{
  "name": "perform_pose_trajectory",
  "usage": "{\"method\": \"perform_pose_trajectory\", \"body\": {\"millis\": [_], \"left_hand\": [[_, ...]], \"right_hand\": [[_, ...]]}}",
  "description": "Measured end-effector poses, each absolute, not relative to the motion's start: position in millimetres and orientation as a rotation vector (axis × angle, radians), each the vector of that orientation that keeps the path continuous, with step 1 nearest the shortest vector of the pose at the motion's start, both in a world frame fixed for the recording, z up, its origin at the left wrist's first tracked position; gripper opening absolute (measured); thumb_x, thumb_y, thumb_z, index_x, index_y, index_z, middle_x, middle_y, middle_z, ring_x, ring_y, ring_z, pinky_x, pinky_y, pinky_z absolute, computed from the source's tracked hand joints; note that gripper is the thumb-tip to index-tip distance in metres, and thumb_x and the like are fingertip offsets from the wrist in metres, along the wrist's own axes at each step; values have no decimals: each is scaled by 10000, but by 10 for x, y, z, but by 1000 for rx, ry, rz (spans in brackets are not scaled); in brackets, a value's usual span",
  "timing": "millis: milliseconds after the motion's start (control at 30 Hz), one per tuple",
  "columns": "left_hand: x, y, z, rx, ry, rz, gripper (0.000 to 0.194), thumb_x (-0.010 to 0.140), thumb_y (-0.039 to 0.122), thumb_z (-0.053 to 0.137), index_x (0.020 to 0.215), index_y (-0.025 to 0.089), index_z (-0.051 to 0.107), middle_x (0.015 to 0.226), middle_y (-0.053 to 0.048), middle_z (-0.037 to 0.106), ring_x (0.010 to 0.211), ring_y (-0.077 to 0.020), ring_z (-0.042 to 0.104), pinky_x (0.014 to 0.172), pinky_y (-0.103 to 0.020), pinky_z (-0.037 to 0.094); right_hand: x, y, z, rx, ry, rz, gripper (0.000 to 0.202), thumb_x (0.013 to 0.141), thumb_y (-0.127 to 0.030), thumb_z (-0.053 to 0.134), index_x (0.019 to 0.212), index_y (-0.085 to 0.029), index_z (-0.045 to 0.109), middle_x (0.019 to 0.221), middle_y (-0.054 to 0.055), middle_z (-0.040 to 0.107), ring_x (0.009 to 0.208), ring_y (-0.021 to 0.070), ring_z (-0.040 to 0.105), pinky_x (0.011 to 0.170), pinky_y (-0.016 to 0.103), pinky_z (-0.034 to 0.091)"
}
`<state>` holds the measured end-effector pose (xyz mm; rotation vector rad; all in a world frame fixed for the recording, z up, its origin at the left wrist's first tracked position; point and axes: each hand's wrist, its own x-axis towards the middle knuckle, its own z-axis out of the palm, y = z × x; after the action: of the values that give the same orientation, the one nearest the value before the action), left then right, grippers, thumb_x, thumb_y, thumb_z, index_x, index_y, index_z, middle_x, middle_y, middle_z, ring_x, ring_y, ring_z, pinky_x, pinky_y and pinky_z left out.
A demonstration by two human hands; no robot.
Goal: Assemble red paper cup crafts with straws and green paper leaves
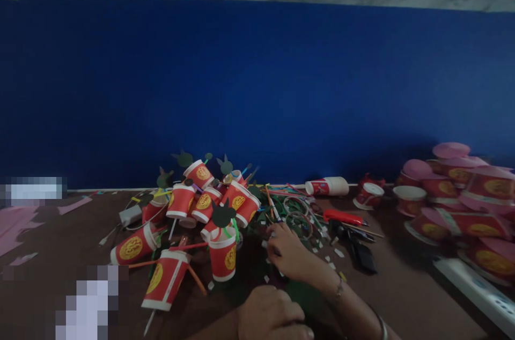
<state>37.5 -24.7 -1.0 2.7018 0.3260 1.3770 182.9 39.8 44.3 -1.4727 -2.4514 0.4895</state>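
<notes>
My right hand reaches over the dark tabletop beside a tangle of straws and green paper scraps. Its fingers are curled, and I cannot make out whether something small is between them. Nearer the front edge of the view, my left hand is closed, with its back towards me; whatever it holds is hidden. Left of both hands lies a heap of red paper cups with yellow round emblems. One cup stands upright with a dark paper animal head and a green straw on it.
Right of the hands lie a red-handled tool, a black object and scattered white paper bits. Stacked red cups with pink paper discs and a white power strip are farther right. A blue wall panel closes the back.
</notes>
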Motion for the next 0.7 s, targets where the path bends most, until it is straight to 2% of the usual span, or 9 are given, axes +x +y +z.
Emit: {"method": "perform_pose_trajectory", "body": {"millis": [100, 200, 467, 700], "left_hand": [[397, -244, 5, 2666, 338, 1291, 378, 973, 287, 292, 874, 258, 655, 729, -58, 732, 638, -144, 672, 595, -251, 484], [442, -258, -34, 2545, 504, 1406, 434, 976, 277, 224, 894, 244, 650, 716, -81, 727, 641, -149, 670, 620, -272, 500], [450, -251, 99, 2652, 370, 1382, 261, 964, 255, 360, 911, 242, 615, 701, -30, 711, 618, -128, 647, 577, -237, 446], [510, -224, 98, 2641, 335, 1637, 216, 955, 204, 352, 876, 205, 553, 657, 1, 668, 546, -99, 579, 532, -223, 384]], "right_hand": [[1747, 325, 448, -1481, -2524, 491, 216, 767, -109, 488, 791, -152, 698, 1296, 132, 522, 1263, 276, 378, 998, 405, 314], [1708, 312, 447, -1531, -2522, 475, 257, 807, -123, 450, 854, -140, 703, 1340, 139, 501, 1303, 286, 343, 1031, 435, 280], [1686, 318, 377, -1553, -2550, 390, 278, 811, -124, 439, 888, -126, 706, 1336, 152, 514, 1296, 287, 364, 1040, 419, 282], [1655, 335, 294, -1593, -2548, 297, 284, 816, -145, 450, 937, -126, 706, 1293, 151, 550, 1284, 286, 377, 1053, 428, 247]]}}
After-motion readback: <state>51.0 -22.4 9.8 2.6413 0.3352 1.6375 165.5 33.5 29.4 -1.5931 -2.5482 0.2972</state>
